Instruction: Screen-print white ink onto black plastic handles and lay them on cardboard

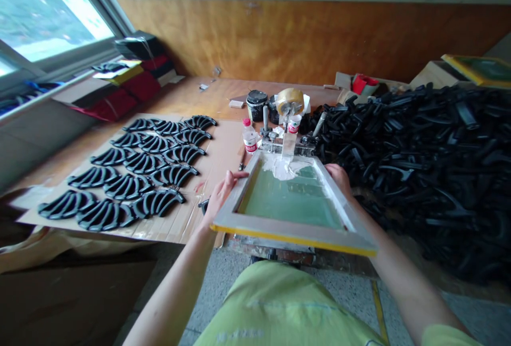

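A screen frame [295, 237] with a green mesh [289, 199] sits tilted in front of me, its far edge at a metal clamp [279, 146]. White paste [281, 167] is smeared over the far part of the mesh, and a clear flat blade [288, 147] stands upright at it. My left hand [222, 192] grips the left side of the frame, with a small black piece [203, 206] just beside it. On the frame's right side, my right hand [339, 176] holds the edge, its fingers partly hidden.
Rows of curved black parts [128, 186] lie on cardboard [191, 229] at left. A large heap of black parts [431, 165] fills the right. Behind the frame stand a red-capped bottle [250, 137], a tub [256, 105], a tape roll [290, 102] and a cup [294, 124].
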`<state>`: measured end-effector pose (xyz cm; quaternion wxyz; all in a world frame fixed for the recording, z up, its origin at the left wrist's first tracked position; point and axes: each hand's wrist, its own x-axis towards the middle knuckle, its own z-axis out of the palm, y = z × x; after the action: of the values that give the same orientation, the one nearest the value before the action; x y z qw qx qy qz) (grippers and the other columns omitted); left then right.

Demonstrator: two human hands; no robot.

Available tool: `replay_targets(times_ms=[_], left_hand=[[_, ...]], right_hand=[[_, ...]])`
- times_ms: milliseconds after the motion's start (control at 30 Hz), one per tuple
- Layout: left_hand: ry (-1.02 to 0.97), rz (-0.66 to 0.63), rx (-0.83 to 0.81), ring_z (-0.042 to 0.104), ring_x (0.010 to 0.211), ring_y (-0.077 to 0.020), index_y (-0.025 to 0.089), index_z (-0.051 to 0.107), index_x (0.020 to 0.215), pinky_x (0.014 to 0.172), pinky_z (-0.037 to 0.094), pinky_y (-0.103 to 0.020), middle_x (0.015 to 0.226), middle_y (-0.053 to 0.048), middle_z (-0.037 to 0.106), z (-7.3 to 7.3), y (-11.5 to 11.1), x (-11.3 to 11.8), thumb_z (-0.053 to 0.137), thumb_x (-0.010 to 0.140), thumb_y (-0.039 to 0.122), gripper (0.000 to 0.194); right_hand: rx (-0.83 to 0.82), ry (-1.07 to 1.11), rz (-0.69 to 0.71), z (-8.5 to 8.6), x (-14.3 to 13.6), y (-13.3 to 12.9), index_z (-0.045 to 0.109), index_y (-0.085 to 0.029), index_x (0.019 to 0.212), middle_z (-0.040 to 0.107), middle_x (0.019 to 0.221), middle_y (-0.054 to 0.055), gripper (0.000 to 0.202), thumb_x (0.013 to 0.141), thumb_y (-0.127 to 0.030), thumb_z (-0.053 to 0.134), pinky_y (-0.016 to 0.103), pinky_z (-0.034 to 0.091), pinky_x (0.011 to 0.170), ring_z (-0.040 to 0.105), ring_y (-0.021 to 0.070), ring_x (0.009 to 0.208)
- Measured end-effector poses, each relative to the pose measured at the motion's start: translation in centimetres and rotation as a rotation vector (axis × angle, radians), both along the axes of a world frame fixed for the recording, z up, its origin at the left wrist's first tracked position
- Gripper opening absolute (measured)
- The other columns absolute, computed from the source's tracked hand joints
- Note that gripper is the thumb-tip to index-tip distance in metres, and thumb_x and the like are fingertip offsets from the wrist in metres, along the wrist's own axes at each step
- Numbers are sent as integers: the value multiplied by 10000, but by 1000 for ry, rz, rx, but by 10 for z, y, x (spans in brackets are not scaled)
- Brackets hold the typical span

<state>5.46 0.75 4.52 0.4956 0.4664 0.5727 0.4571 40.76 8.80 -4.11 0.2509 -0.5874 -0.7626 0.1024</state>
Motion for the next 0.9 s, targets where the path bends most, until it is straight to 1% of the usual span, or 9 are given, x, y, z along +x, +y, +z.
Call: replay_targets(times_ms=[100, 200, 300, 367, 467, 667, 733, 800, 900], left_hand=[[-20, -28, -143, 591, 666, -169, 168, 655, 1158, 565, 445, -245, 796, -36, 670, -36, -23, -1, 599, 756, 607, 598], [-87, -32, -264, 601, 628, -160, 201, 460, 1390, 542, 450, -238, 779, -21, 665, -81, -29, 1, 650, 729, 556, 774], [-70, -36, -262, 622, 667, -160, 218, 424, 1416, 568, 467, -237, 815, -21, 672, -117, -26, 0, 634, 746, 547, 775], [-40, -43, -256, 627, 690, -158, 211, 455, 1394, 590, 472, -236, 835, -26, 680, -132, -24, -2, 618, 760, 556, 740], [-10, -43, -253, 634, 723, -159, 213, 480, 1377, 623, 476, -237, 872, -33, 694, -142, -23, -5, 601, 774, 568, 711], [17, -22, -237, 636, 753, -168, 201, 497, 1368, 663, 477, -248, 902, -43, 704, -142, -25, -4, 597, 772, 587, 717], [9, -24, -233, 633, 750, -168, 196, 496, 1368, 662, 478, -250, 911, -48, 703, -139, -26, -3, 600, 770, 588, 722], [-7, -21, -228, 631, 749, -165, 200, 496, 1366, 659, 477, -248, 922, -48, 701, -136, -26, -2, 599, 773, 583, 713], [-27, -9, -239, 627, 728, -162, 199, 489, 1366, 636, 473, -245, 896, -42, 695, -132, -26, -2, 601, 777, 579, 710]], right_hand=[[135, 52, -77, 21, -12, 20, 589, -158, 1209, 554, 1184, 155, 360, 876, -202, 459, 459, 444, 948, 529, 284, 1101], [182, -41, 75, 36, -56, 38, 495, -165, 1307, 482, 1296, 157, 515, 808, -197, 616, 421, 418, 988, 460, 291, 1200], [27, -238, 154, 38, -95, 48, 589, -144, 1137, 609, 1091, 140, 328, 810, -165, 608, 364, 447, 880, 545, 268, 1045], [-66, -332, 178, 33, -106, 45, 633, -135, 978, 654, 957, 131, 164, 830, -160, 567, 339, 445, 807, 578, 250, 924], [-48, -376, 280, 22, -105, 22, 639, -133, 864, 663, 884, 124, 135, 832, -117, 508, 322, 429, 766, 580, 234, 870], [1, -302, 690, 21, -82, -14, 643, -156, 845, 648, 830, 66, 190, 745, -37, 533, 284, 426, 746, 571, 202, 855], [-28, -242, 690, 23, -80, -8, 642, -172, 802, 643, 792, 45, 135, 758, -71, 564, 277, 431, 718, 574, 186, 799], [0, -174, 583, 20, -82, -2, 646, -176, 795, 644, 790, 44, 124, 769, -81, 571, 284, 440, 719, 574, 187, 791], [115, -115, 500, 8, -84, -6, 663, -161, 936, 665, 927, 81, 272, 756, -13, 523, 319, 457, 801, 568, 219, 936]])
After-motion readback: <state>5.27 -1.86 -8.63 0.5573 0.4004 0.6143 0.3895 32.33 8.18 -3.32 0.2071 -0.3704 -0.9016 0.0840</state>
